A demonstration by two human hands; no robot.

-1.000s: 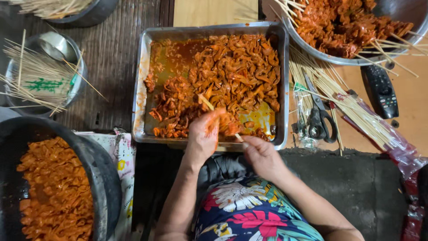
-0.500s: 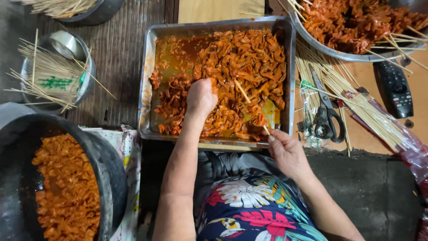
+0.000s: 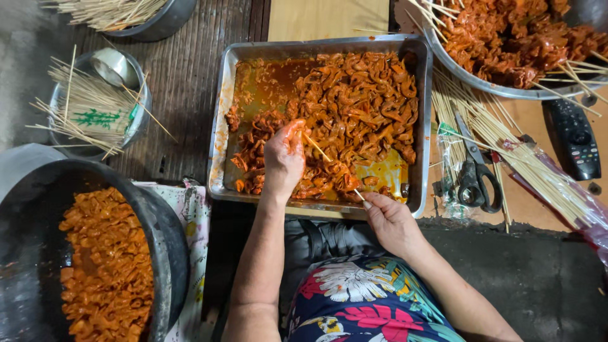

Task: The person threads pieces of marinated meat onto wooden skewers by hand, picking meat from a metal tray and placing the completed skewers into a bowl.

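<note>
A rectangular metal tray [image 3: 218, 136] holds orange marinated meat pieces [image 3: 361, 107] in sauce. My left hand [image 3: 284, 158] is over the meat near the tray's front, fingers closed on a piece at the tip of a thin bamboo skewer [image 3: 326, 161]. My right hand [image 3: 391, 221] sits at the tray's near rim and grips the skewer's lower end. Some meat is threaded on the stick between the two hands.
A large dark pot [image 3: 161, 234] of marinated meat stands at the lower left. A bowl of skewers [image 3: 88, 107] lies left of the tray. At the right are loose skewers [image 3: 525, 158], scissors [image 3: 472, 177], a remote control [image 3: 576, 145] and a bowl [image 3: 506, 44] of skewered meat.
My left hand went from the tray's front edge deeper into the meat, then came back to the skewer tip. My right hand stayed at the near rim, holding the stick.
</note>
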